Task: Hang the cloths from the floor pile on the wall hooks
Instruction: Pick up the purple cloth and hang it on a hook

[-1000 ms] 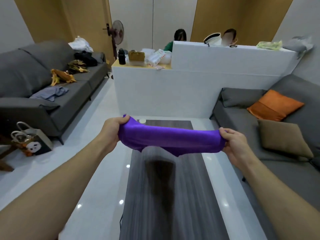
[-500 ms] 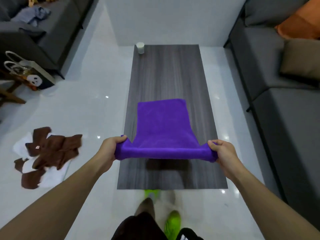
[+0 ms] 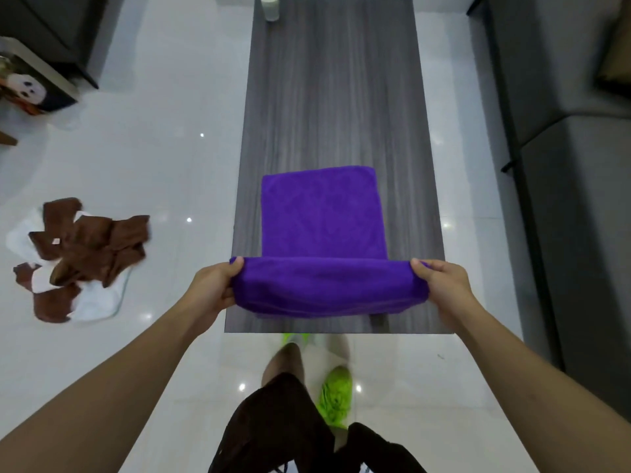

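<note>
Left hand (image 3: pixel 213 288) and right hand (image 3: pixel 440 288) each grip a near corner of purple microfibre cloth (image 3: pixel 322 230), far half flat on grey wood-grain table (image 3: pixel 331 97). Brown-and-white cloth pile (image 3: pixel 78 257) on floor at 9 o'clock; piece count unclear.

Both bare forearms extend forward and inward, roughly level with each other. The left hand (image 3: pixel 213 288) and the right hand (image 3: pixel 440 285) each pinch one end of a purple cloth (image 3: pixel 324 240) (thumbs on top, fingers curled beneath). Wrists straight, hands well apart.
</note>
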A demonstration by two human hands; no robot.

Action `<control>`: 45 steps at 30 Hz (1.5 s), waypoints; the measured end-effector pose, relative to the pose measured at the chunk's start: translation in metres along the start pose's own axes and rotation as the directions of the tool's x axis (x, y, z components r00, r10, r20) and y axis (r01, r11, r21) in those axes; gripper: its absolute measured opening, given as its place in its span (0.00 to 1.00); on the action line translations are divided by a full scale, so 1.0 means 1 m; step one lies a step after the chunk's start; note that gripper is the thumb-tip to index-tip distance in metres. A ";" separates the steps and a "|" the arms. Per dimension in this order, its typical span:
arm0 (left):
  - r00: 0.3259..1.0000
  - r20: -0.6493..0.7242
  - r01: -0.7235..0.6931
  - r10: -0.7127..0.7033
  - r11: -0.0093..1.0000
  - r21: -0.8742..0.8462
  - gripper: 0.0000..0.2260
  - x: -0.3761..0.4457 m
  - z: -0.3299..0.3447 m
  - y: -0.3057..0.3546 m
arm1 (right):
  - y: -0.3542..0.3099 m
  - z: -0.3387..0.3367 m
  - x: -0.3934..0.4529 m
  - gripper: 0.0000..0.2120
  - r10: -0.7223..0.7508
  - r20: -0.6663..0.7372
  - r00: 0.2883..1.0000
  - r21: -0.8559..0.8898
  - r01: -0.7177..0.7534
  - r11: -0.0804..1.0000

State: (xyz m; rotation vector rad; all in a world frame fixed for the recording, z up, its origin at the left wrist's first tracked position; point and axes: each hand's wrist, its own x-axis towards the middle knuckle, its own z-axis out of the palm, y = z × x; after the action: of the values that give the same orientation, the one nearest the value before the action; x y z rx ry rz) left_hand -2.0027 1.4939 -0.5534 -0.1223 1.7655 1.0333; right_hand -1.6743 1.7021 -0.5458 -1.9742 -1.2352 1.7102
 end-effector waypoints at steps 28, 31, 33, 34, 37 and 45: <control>0.998 -0.054 0.026 -0.024 0.999 0.021 0.08 0.304 0.074 0.135 | -0.133 0.155 0.297 0.08 -0.010 -0.163 0.987 -0.049 0.002 0.999; 0.997 -0.071 0.004 0.004 0.995 0.103 0.10 0.312 0.073 0.117 | -0.124 0.160 0.311 0.03 -0.061 -0.214 0.975 -0.052 0.051 0.997; 0.996 -0.088 -0.012 0.027 0.986 0.169 0.10 0.313 0.068 0.103 | -0.107 0.159 0.313 0.02 -0.052 -0.248 0.967 -0.058 0.039 0.998; 0.995 -0.099 -0.010 0.029 0.982 0.191 0.09 0.312 0.065 0.095 | -0.094 0.157 0.312 0.06 -0.035 -0.265 0.964 -0.081 0.014 0.997; 0.994 -0.112 0.012 0.018 0.966 0.257 0.06 0.300 0.058 0.072 | -0.046 0.148 0.302 0.11 0.016 -0.334 0.942 -0.173 -0.077 0.982; 0.994 -0.104 0.077 -0.038 0.914 0.399 0.07 0.237 0.048 0.001 | 0.046 0.121 0.220 0.11 0.011 -0.347 0.938 -0.435 -0.171 0.884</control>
State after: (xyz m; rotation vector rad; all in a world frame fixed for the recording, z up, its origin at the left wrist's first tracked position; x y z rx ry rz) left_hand -2.0766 1.6159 -0.7489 0.0369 2.0126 0.6100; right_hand -1.7745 1.7935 -0.7620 -2.4985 -1.5364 1.1020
